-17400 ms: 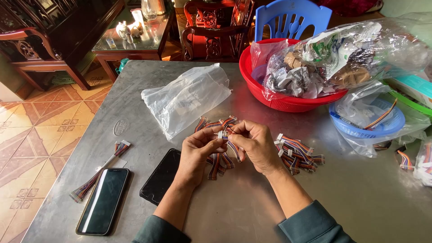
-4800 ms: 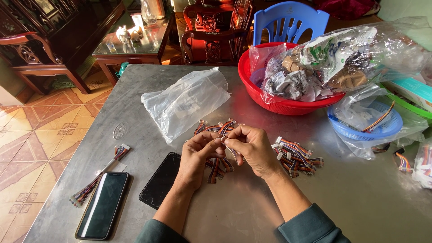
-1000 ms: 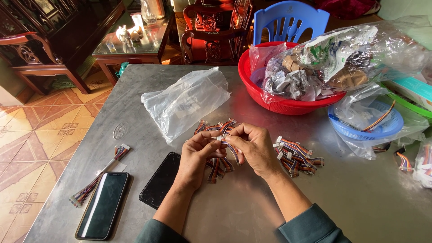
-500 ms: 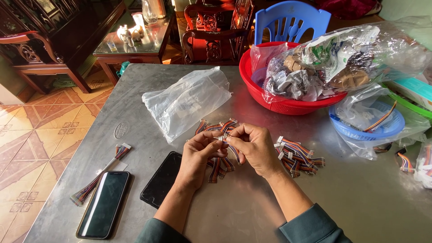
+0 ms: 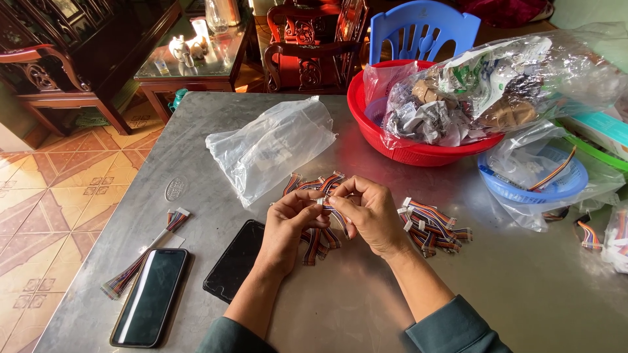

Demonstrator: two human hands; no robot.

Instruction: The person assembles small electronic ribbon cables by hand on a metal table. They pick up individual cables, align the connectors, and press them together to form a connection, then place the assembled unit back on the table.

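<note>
Hands meet right in the middle of the head view, over a grey metal table (image 5: 366,307). Left hand (image 5: 288,225) and right hand (image 5: 369,212) are both pinched onto the same short multicoloured ribbon cable (image 5: 325,204), fingertips touching at its small white connector, so both are closed in a grip on it and neither is loose. That cable sits just above a small heap of the same kind of cables (image 5: 317,232) lying on the table under the hands, with a few more ends fanning out behind the fingers. Just to the right of the right hand there's a second pile of cables (image 5: 432,225) with white plugs. Near the left forearm lies a black phone (image 5: 237,260) face down, and further left a second phone (image 5: 150,297) with its glossy screen up, plus one longer ribbon cable (image 5: 140,258) beside it. Behind the hands is a crumpled clear plastic bag (image 5: 271,147). Far right side has a red basin (image 5: 405,147) stuffed with plastic-wrapped stuff, and next to it a blue basket (image 5: 530,186) with clear plastic in it. Sleeves are dark teal.
</note>
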